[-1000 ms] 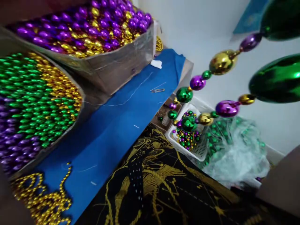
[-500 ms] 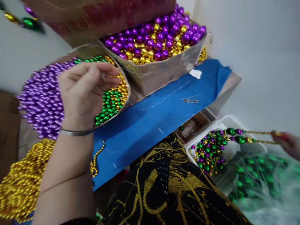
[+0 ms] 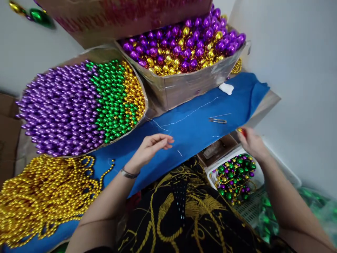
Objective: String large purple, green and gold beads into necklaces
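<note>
My left hand (image 3: 151,149) hangs over the blue cloth (image 3: 126,153), with thumb and fingers drawn together. Anything pinched there is too fine to make out. A loose white thread (image 3: 156,123) lies just beyond it, by the box edge. My right hand (image 3: 252,142) is blurred and curled above the white basket (image 3: 285,167), and a small red and gold thing (image 3: 241,132) shows at its fingertips. Inside the basket lie bead necklaces (image 3: 234,175) of green, purple and gold.
A box of purple, green and gold beads (image 3: 63,109) stands at left; gold bead strands (image 3: 44,196) are heaped before it. Behind is a carton of big purple and gold beads (image 3: 179,49). Thread snips (image 3: 218,120) lie on the cloth. Bagged green beads (image 3: 310,211) sit at lower right.
My left hand has come down from in front of the bead box to over the cloth. My right hand has moved left, and the necklace it held stretched out is no longer stretched.
</note>
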Demonstrator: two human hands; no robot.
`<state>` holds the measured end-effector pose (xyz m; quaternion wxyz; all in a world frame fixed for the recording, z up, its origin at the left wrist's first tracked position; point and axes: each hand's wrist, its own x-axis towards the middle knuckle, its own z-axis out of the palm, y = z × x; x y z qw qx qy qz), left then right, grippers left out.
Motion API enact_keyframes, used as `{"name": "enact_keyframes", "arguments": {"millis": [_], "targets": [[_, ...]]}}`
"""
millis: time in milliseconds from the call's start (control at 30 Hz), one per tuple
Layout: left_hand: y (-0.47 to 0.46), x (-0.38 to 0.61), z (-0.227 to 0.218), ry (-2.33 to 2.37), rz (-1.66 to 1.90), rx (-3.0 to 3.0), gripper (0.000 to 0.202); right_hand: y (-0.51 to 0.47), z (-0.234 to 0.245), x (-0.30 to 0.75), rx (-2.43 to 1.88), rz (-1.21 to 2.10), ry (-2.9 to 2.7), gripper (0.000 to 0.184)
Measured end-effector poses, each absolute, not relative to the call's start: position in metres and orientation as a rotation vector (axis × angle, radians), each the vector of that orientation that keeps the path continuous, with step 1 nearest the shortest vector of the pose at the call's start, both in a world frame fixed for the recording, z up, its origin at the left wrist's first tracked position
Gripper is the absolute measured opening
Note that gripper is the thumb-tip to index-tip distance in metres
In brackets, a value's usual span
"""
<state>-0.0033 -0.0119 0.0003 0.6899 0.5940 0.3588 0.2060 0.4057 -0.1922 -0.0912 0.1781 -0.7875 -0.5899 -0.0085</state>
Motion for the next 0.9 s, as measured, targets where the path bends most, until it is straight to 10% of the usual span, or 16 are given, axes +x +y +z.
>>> {"name": "enact_keyframes", "arguments": {"millis": [300, 533, 900], "targets": [[-0.034, -0.003, -0.042, 0.890, 0.517, 1.159, 0.041, -0.091, -0.093, 0.308, -1.850, 0.162, -2.091, 0.034], [-0.048, 0.014, -0.045, 0.677, 0.460, 1.096, 0.039, -0.099, -0.070, 0.240, -1.292, 1.017, -1.797, 0.044], [-0.054, -0.014, -0.064, 0.714, 0.682, 0.826, 0.035, -0.067, -0.089, 0.229, -1.471, 0.621, -1.830, 0.024]]}}
